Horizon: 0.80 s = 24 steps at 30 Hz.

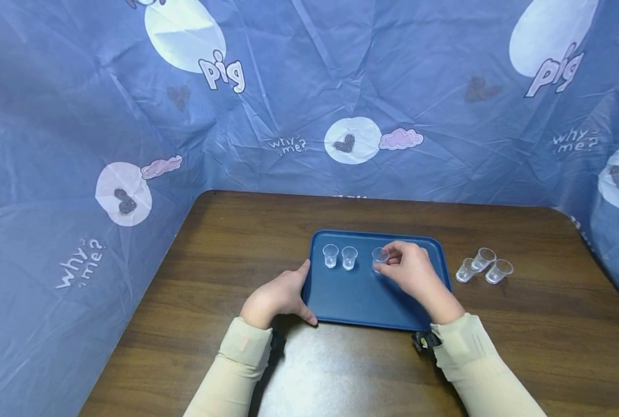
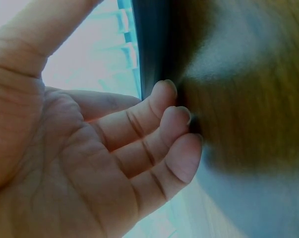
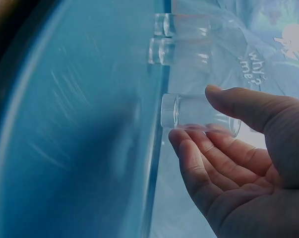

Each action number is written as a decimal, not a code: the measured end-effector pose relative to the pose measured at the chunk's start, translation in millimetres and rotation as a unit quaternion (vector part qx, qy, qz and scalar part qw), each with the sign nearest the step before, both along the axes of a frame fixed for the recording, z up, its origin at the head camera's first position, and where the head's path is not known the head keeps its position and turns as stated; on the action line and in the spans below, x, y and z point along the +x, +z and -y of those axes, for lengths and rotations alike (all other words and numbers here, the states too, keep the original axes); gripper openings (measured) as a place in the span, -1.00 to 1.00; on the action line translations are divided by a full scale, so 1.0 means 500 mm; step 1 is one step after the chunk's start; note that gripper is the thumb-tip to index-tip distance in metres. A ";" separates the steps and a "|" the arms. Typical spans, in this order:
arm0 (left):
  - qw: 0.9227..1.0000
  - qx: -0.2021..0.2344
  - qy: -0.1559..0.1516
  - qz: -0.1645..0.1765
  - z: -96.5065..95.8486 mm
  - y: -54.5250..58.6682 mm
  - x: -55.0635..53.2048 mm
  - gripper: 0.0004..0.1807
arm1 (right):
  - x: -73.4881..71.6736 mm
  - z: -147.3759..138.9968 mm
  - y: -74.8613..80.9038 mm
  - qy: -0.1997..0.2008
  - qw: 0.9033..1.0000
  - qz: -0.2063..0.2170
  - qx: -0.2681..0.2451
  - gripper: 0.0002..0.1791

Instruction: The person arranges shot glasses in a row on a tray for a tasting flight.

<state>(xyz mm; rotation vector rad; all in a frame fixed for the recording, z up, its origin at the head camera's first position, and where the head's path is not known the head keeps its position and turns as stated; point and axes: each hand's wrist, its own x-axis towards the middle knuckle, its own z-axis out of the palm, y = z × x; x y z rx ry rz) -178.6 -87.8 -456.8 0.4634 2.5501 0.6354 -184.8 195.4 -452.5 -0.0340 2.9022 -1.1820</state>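
clear cup [image 3: 193,110] pinched by the right hand [image 1: 412,270] over the blue tray [image 1: 361,298]; left hand [image 1: 282,294], spread, touches its edge

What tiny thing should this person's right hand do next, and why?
Probably settle the clear, tapered, plastic-looking cup base-down on the blue rectangular tray: the right hand holds it upright there, roughly in line with two similar clear cups standing on the tray, and the left hand rests at the tray's edge. Whether the held cup's base touches the tray, I can't tell.
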 end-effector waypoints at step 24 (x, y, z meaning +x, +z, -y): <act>1.000 -0.001 0.002 0.005 0.002 0.005 0.001 0.50 | -0.026 0.035 -0.019 0.025 0.999 0.029 -0.012 -0.69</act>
